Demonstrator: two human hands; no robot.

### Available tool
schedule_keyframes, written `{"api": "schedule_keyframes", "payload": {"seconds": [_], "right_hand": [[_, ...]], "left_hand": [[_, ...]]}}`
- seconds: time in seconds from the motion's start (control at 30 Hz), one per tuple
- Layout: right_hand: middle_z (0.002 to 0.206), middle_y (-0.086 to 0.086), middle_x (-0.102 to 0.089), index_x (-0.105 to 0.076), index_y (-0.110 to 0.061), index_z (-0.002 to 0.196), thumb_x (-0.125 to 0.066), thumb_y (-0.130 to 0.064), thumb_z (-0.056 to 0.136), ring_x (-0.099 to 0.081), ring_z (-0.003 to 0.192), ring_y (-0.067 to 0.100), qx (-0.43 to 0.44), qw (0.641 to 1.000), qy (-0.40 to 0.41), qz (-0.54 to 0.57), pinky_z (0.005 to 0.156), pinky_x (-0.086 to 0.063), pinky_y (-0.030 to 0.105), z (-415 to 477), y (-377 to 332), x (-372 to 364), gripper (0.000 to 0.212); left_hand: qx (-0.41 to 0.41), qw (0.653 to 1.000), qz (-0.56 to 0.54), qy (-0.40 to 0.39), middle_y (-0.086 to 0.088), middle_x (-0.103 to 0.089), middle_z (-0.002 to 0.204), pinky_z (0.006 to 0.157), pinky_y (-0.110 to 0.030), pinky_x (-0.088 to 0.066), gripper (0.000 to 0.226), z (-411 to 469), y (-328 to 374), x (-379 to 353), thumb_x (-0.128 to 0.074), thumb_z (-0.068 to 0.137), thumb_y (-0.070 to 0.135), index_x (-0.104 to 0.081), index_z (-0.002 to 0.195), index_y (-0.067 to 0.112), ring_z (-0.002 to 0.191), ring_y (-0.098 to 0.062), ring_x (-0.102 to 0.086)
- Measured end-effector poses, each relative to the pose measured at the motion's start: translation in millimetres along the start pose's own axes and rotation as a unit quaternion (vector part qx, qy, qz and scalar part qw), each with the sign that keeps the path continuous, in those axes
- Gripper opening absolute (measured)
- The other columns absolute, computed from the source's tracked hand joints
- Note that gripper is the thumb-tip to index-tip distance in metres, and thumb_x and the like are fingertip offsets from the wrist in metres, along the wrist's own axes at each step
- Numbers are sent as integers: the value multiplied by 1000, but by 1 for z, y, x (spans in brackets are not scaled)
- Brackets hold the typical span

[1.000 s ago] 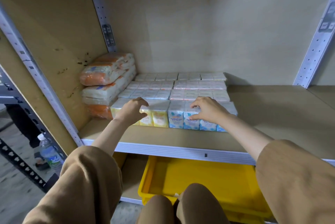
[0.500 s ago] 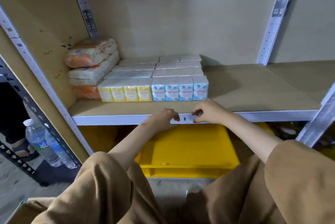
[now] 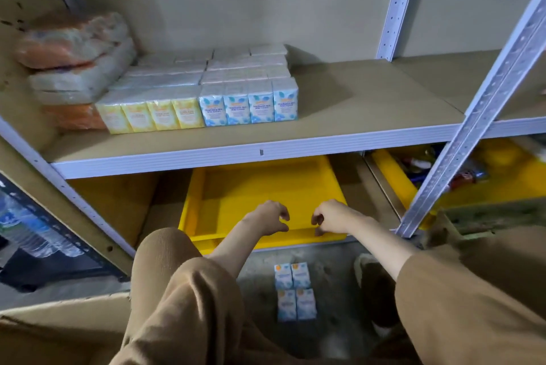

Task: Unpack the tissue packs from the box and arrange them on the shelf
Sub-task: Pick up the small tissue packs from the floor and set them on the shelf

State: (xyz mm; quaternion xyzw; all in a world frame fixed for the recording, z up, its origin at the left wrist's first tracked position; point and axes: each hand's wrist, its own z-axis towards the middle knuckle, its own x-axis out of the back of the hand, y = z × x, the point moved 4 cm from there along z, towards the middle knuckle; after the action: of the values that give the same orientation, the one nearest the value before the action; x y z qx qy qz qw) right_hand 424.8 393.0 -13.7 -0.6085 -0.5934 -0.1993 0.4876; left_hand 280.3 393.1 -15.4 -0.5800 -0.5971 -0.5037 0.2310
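Tissue packs (image 3: 296, 291) are lying on the floor below my hands; my left hand (image 3: 270, 218) and right hand (image 3: 331, 217) are hanging half-curled and empty, probably reaching for them to extend the row (image 3: 197, 107) along the shelf's (image 3: 369, 116) front edge.

Shelf (image 3: 369, 116): yellow tissue packs (image 3: 153, 113) and blue tissue packs (image 3: 248, 106) in front row, touching. Yellow tray (image 3: 266, 184) below. Left hand (image 3: 267, 218), right hand (image 3: 332, 217): empty, fingers curled, over tray. Four blue packs (image 3: 295, 290) on floor.
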Motion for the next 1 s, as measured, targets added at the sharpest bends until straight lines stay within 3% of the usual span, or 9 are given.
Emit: {"api": "schedule_keyframes", "payload": {"seconds": [0.17, 0.23, 0.33, 0.47, 0.53, 0.63, 0.77, 0.9, 1.0], "right_hand": [[122, 14, -64, -64, -5, 117, -62, -15, 88, -58, 112, 28, -28, 998, -41, 35, 68, -41, 24, 23, 30, -44, 31], [120, 14, -66, -66, -3, 114, -64, -17, 86, -60, 111, 27, -47, 995, -63, 57, 70, -44, 26, 38, 45, -65, 31], [102, 15, -69, -72, -6, 88, -63, -23, 84, -64, 100, 28, -90, 989, -98, 70, 74, -46, 31, 66, 69, -103, 20], [82, 7, -65, -70, -9, 81, -63, -13, 85, -54, 86, 16, -144, 972, -114, 148, 60, -38, 25, 93, 96, -148, 9], [75, 8, -66, -61, -14, 61, -65, -7, 82, -58, 92, 18, -165, 967, -101, 169, 72, -47, 29, 103, 109, -168, 23], [86, 16, -65, -52, -14, 57, -62, -6, 85, -58, 101, 25, -172, 961, -96, 197, 96, -36, 31, 120, 119, -202, 31], [53, 9, -50, -46, -7, 47, -70, 1, 77, -53, 66, 23, -211, 941, -66, 257, 71, -37, 27, 137, 128, -241, 39], [76, 17, -61, -68, 4, 79, -70, -5, 79, -52, 78, 18, -244, 917, -25, 315, 64, -32, 24, 151, 125, -258, 9], [97, 25, -69, -68, 8, 97, -67, -10, 83, -64, 89, 28, -264, 901, 12, 346, 71, -42, 33, 159, 126, -270, 22]], "left_hand": [[41, 997, -9, -63, -11, -56, 134, 100, -36, -42, 37, 24, -22, -53, -58, 90, 21, -57, 125, 7, 123, -26, -51], [69, 993, -28, -91, -13, -57, 131, 100, -35, -43, 35, 34, -38, -80, -59, 89, 20, -59, 121, 7, 121, -27, -52], [115, 984, -69, -114, -16, -61, 125, 93, -33, -45, 30, 48, -63, -121, -58, 87, 16, -63, 114, 5, 115, -28, -56], [164, 970, -108, -146, -16, -63, 122, 93, -33, -45, 29, 67, -95, -169, -52, 90, 21, -64, 113, 6, 113, -29, -58], [194, 959, -132, -162, -14, -61, 127, 100, -33, -42, 31, 76, -110, -191, -51, 92, 20, -61, 119, 7, 119, -28, -55], [229, 946, -184, -139, -16, -62, 126, 101, -33, -43, 30, 89, -126, -217, -54, 91, 19, -62, 117, 5, 119, -29, -56], [271, 917, -280, -81, -22, -63, 120, 96, -36, -46, 28, 103, -133, -246, -56, 90, 12, -62, 112, -3, 113, -33, -59], [316, 892, -323, 4, -26, -60, 122, 92, -32, -39, 26, 115, -130, -261, -46, 95, 5, -59, 112, -10, 115, -32, -56], [340, 867, -362, 39, -26, -61, 120, 93, -33, -41, 26, 123, -125, -270, -52, 92, 6, -58, 113, -8, 115, -33, -56]]}}
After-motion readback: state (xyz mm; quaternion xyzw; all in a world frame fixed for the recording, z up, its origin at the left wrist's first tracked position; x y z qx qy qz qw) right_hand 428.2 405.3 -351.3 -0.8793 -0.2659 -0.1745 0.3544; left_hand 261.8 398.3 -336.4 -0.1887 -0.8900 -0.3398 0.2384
